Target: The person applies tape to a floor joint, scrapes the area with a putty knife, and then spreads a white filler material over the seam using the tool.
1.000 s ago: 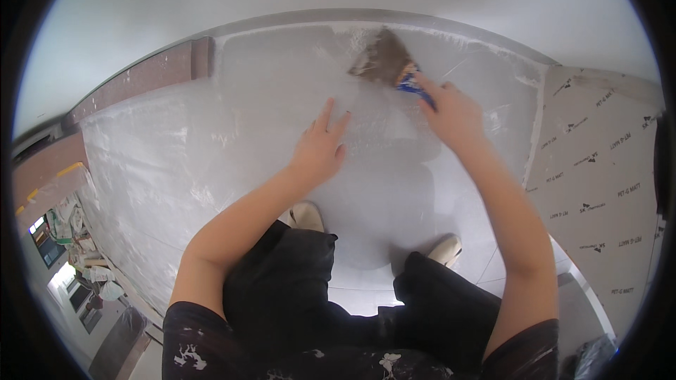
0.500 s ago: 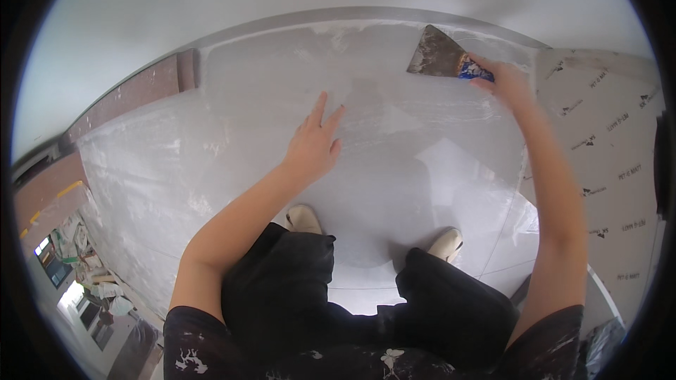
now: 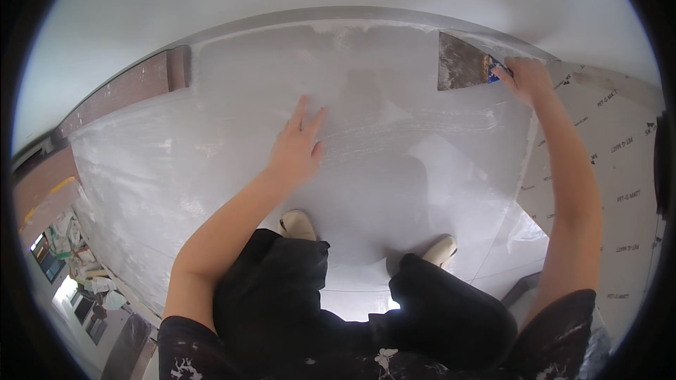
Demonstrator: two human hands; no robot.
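My right hand [image 3: 527, 79] grips the blue handle of a wide putty knife [image 3: 461, 65] at the far right. Its broad metal blade, stained brown and grey, points left and lies against the grey floor [image 3: 380, 141] close to the wall's foot. Whether the whole edge touches the floor I cannot tell. My left hand [image 3: 296, 142] holds nothing; its fingers are spread above the middle of the floor. White dusty streaks and smears mark the grey surface between the hands.
A pale wall with a grey bottom strip [image 3: 345, 13] curves along the far side. Reddish-brown trim [image 3: 134, 84] stands at the far left. Printed grey sheeting [image 3: 612, 169] lies on the right. Bags and clutter [image 3: 88, 260] fill the lower left. My shoes [image 3: 298, 225] rest on the floor.
My right hand has moved right with the putty knife, and the blade has turned so its edge stands more upright in the picture. My left hand has shifted slightly left.
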